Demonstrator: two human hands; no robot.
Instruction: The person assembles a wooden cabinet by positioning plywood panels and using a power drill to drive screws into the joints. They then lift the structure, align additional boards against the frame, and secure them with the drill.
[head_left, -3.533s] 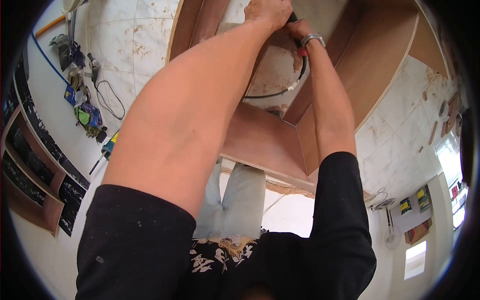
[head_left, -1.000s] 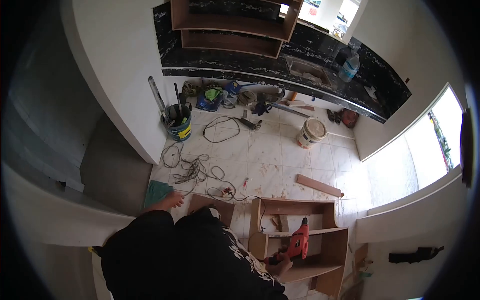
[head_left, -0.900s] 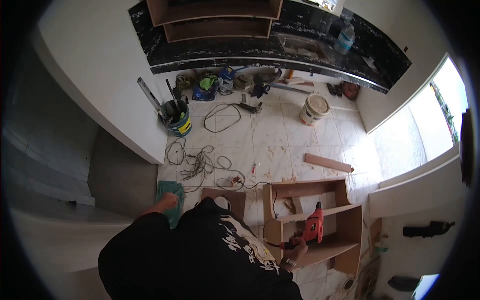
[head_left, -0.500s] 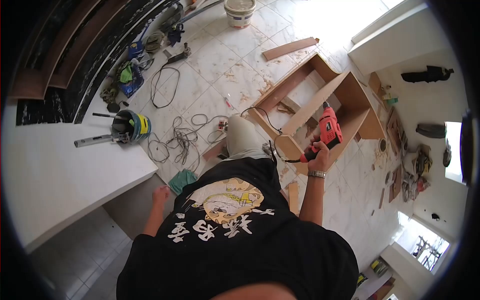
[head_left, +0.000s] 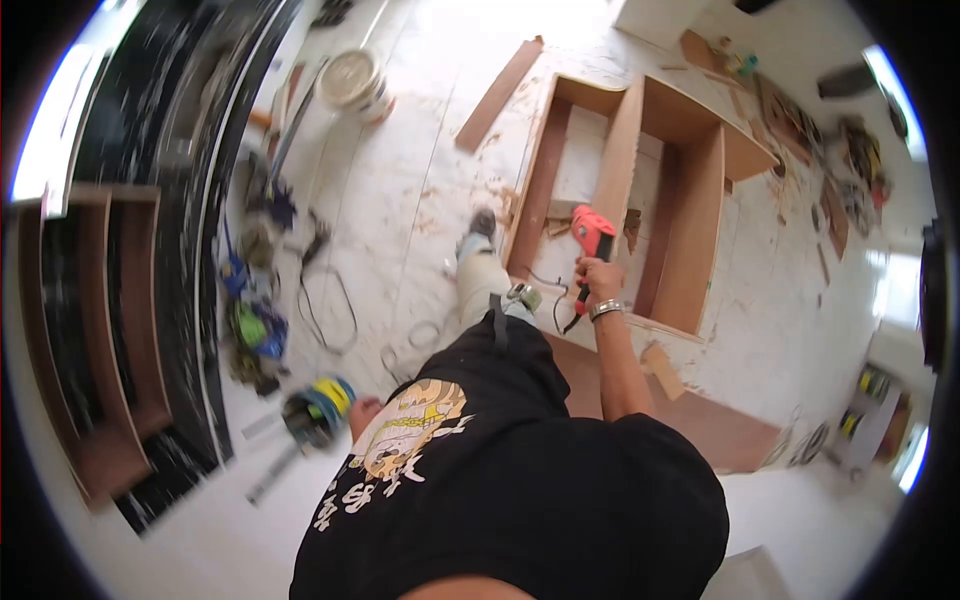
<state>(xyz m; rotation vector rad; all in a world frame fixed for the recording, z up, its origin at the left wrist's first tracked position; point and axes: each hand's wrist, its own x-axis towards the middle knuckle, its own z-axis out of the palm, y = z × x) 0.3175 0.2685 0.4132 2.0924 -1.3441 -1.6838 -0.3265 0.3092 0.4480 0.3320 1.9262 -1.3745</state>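
Note:
My right hand (head_left: 600, 280) is closed around the handle of a red and black power drill (head_left: 592, 230), whose black cord hangs below the grip. The drill is over a wooden cabinet frame (head_left: 619, 150) with a middle divider, lying on the tiled floor. At my left side, my left hand (head_left: 366, 411) shows only in part beside my black shirt, blurred, so its fingers cannot be made out. Close to that hand is a dark bucket (head_left: 320, 412) with a yellow label and tools in it.
A loose board (head_left: 500, 95) lies beyond the frame, near a white pail (head_left: 355, 82). A wide brown panel (head_left: 700, 415) is on the floor at right. An angle grinder (head_left: 317, 238) and cables lie at left. Shelving (head_left: 100, 340) stands farther left.
My view has swung and my body has stepped forward along the cabinet frame. The drill has moved with my right hand and now points more away from me. My left hand is closer to the bucket.

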